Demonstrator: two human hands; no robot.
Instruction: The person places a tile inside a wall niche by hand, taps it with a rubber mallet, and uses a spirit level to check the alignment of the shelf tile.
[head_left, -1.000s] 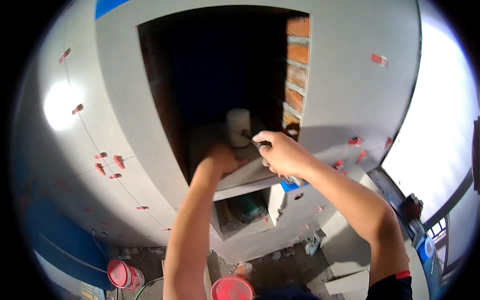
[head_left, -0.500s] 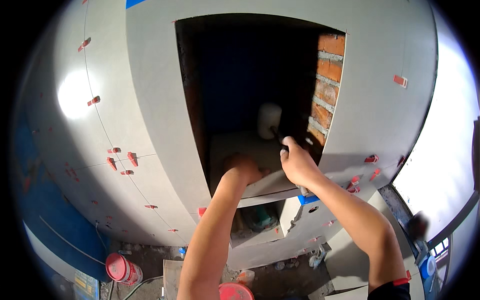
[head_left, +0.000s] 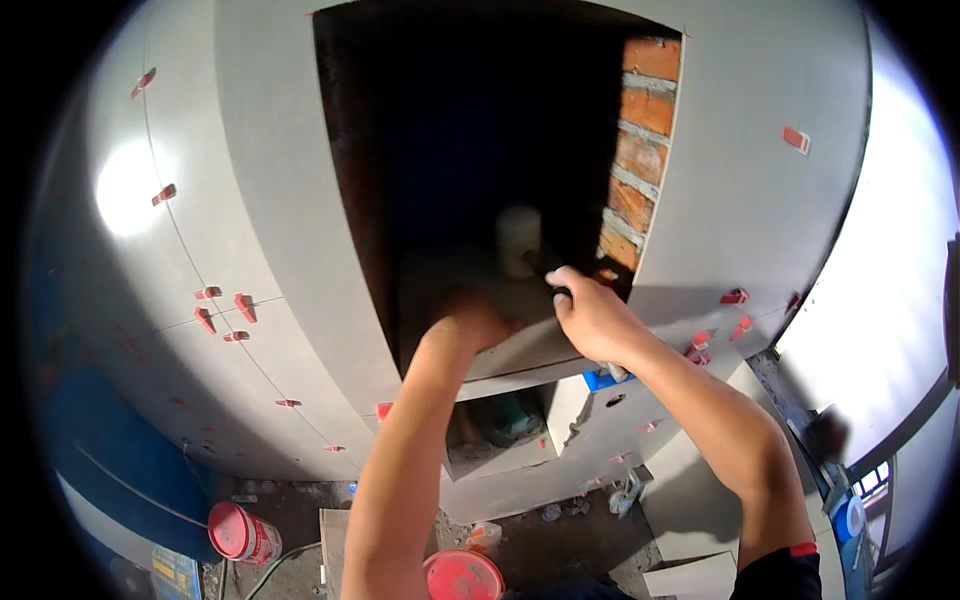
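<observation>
My right hand [head_left: 597,318] is closed around the dark handle of a mallet with a white cylindrical head [head_left: 519,242]. The mallet head stands at or just above a grey tile [head_left: 545,350] that forms the floor of a dark wall opening; contact cannot be made out. On the same tile, left of the mallet, lies my left hand [head_left: 468,322], seemingly flat with the thumb out to the right. Shadow blurs its fingers.
Exposed bricks [head_left: 642,150] line the opening's right side. Red tile-levelling clips [head_left: 246,308] stick out of the wall joints. Below is a smaller recess [head_left: 500,420]. Two red-lidded buckets, one at left [head_left: 230,532] and one nearer [head_left: 463,578], stand on the rubble-strewn floor.
The whole view has shifted, so the opening sits slightly higher and further left. My right hand keeps its grip on the mallet, and my left hand remains on the tile.
</observation>
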